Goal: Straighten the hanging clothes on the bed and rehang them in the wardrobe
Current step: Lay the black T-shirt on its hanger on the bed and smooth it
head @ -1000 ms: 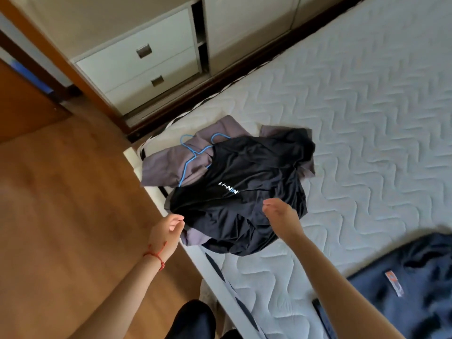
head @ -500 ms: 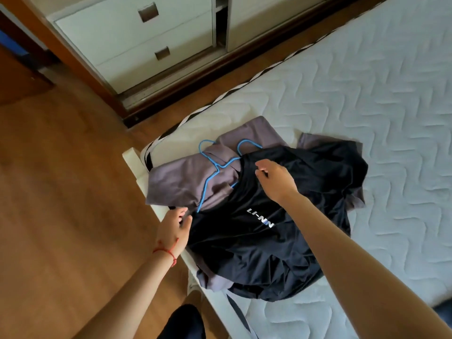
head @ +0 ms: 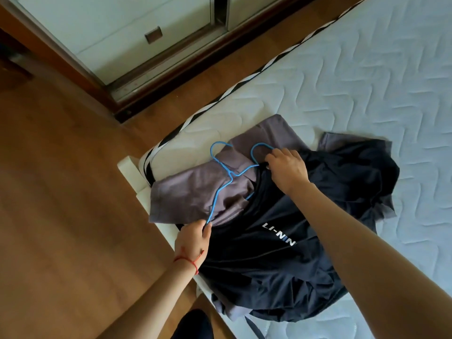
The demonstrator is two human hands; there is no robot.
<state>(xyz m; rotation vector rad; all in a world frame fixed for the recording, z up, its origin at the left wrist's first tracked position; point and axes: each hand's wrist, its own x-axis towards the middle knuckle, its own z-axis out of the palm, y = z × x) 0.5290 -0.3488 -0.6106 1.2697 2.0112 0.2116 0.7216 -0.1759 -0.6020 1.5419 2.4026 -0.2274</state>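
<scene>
A black T-shirt (head: 281,265) with white lettering lies crumpled at the corner of the bed (head: 354,81), partly over a grey-brown shirt (head: 190,194). Two blue wire hangers (head: 221,182) stick out at the collars, their hooks pointing toward the wardrobe. My right hand (head: 287,167) grips the black shirt's collar at the base of the right hanger's hook. My left hand (head: 194,237) pinches the lower end of the left hanger's arm at the grey shirt's edge.
The wardrobe (head: 117,37) with white drawers stands across a strip of wooden floor (head: 61,204). The white bed frame (head: 137,177) runs along the mattress edge beside my left wrist. My dark-clad leg shows at the bottom.
I have leaned in closer. My right hand moved up from the black shirt's chest to its collar by the hanger hook. My left hand closed onto the end of the blue hanger.
</scene>
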